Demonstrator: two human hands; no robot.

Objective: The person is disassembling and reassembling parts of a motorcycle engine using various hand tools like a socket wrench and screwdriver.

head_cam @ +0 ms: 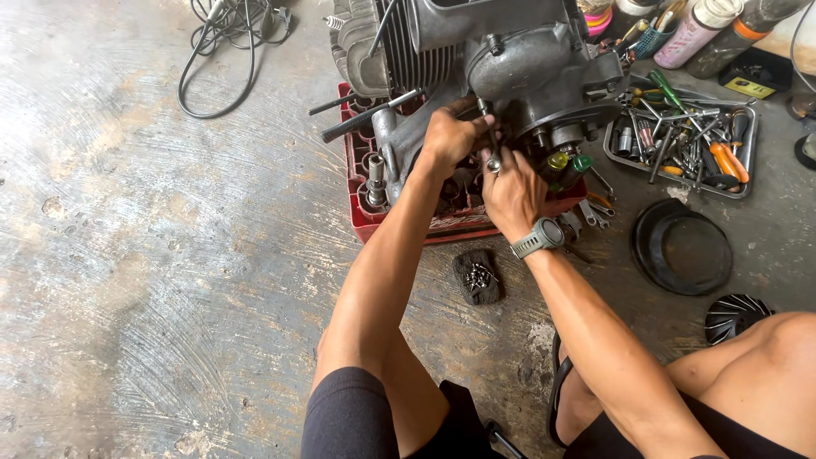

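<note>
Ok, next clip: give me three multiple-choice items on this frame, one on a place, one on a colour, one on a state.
1. Where does the engine rest?
A. on a red crate
B. on a wooden bench
C. in the metal tray

2. What colour is the watch strap on the right hand?
A. orange
B. grey-green
C. white

3. What are the two hands doing?
A. both lie flat on the floor
B. both work at the engine's lower side
C. one holds the cable, one the tray

Answers:
1. A, the crate shows red under the engine.
2. B, the watch has a grey-green strap.
3. B, the left hand and the right hand meet at the casing.
</note>
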